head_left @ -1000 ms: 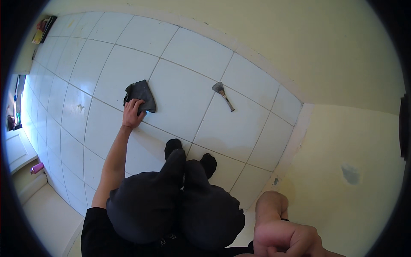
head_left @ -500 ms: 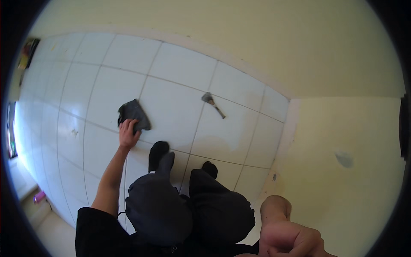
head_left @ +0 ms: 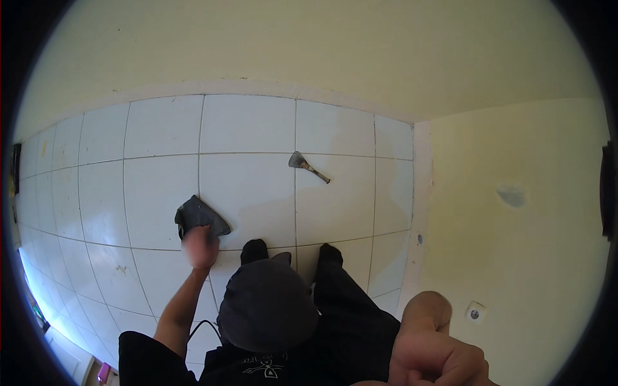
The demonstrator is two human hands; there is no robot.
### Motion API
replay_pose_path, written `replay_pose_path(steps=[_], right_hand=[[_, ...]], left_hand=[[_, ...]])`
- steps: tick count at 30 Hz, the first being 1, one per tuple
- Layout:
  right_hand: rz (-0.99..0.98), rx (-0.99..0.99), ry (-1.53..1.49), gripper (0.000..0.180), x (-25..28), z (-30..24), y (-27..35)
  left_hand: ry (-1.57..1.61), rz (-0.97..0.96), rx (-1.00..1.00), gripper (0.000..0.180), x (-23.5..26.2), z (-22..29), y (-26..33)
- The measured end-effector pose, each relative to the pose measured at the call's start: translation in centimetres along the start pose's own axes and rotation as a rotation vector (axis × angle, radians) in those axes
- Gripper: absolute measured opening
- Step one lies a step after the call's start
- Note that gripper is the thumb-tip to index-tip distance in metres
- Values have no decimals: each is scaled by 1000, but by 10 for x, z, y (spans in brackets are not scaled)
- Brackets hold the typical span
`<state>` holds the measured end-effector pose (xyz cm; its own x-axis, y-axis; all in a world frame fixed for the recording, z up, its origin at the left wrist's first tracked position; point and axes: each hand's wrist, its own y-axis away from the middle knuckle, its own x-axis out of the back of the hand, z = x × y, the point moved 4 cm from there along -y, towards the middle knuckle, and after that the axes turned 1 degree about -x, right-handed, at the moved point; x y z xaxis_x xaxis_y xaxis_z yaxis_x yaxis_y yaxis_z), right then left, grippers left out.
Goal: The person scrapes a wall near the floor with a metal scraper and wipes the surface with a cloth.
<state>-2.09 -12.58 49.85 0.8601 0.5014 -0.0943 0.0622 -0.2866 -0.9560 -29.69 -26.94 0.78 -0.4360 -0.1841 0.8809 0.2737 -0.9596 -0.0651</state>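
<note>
A dark grey folded piece, apparently cloth [head_left: 202, 215], lies on the white floor tiles ahead and to the left of my feet. My left hand [head_left: 203, 249] is on its near edge with fingers and thumb closed on it, partly smeared by motion. Further right on the tiles rests a scraper [head_left: 310, 168] with a wide flat blade and a narrow handle, touched by neither hand. At the lower right, close to the camera, my right hand [head_left: 441, 357] is bent back with curled fingers. The lower edge cuts it off, so what those fingers hold, if anything, is hidden.
A cream wall [head_left: 309, 45] runs along the far side, and another wall [head_left: 541, 257] stands at the right with a grey patch [head_left: 512, 196] and a socket [head_left: 475, 314]. My knee [head_left: 267, 305] is in front. A pink object [head_left: 103, 373] shows at the lower left.
The view has turned and shifted, bringing the wall socket into sight. My left hand stays at the cloth's near edge, now blurred. The scraper still lies on the same tiles.
</note>
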Motion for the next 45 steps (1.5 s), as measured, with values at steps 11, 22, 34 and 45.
replay_pose_path(steps=[11,22,34,45], right_hand=[[975,-860,-527,33,-40,-9,19],[48,-182,-583,45,-52,67,16],[216,-77,-665,38,-4,76,12],[811,-1190,140,42,23,28,20]], left_hand=[[22,38,27,53,8,-5,-2],[54,28,22,52,18,3,-4],[16,63,49,49,23,13,-11],[-3,81,47,50,16,14,-8]])
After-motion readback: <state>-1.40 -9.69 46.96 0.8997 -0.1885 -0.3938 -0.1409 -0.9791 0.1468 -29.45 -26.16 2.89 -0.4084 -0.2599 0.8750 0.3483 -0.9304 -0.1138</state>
